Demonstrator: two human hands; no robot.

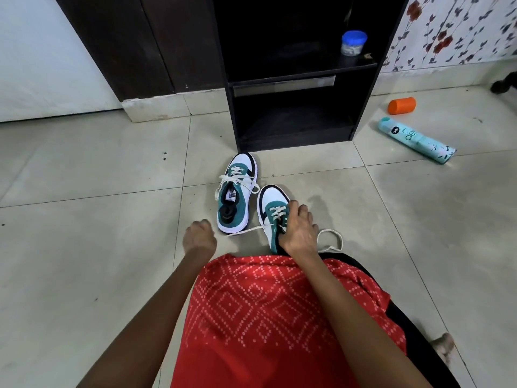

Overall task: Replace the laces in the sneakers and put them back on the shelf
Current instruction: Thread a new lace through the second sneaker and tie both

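**Lacing the second sneaker, shelf waiting**

Head view: The person sat on the floor (98,163) with both sneakers straight ahead at twelve o'clock. The far sneaker (237,191) lay laced, its ends loose and untied. The near sneaker (272,203) sat at its four o'clock, just beside it. The right hand (298,231) was grasping the near sneaker over its laced top, fingers curled down the side. One end of its lace (243,231) ran out toward nine o'clock; the other looped on the floor at three o'clock. The left hand (200,239) was clenched near that nine o'clock end, but I could not tell whether it pinched the lace.

The step in hand looked like finishing the lacing on the near sneaker. Next would likely come snugging the ends, then lifting the pair.

The black shelf (302,70) stood at twelve o'clock, its lower bay open. A blue-lidded jar (354,43) sat on the upper board. An orange tub (401,105) and a spray can (416,140) lay at two o'clock, well apart from the path.
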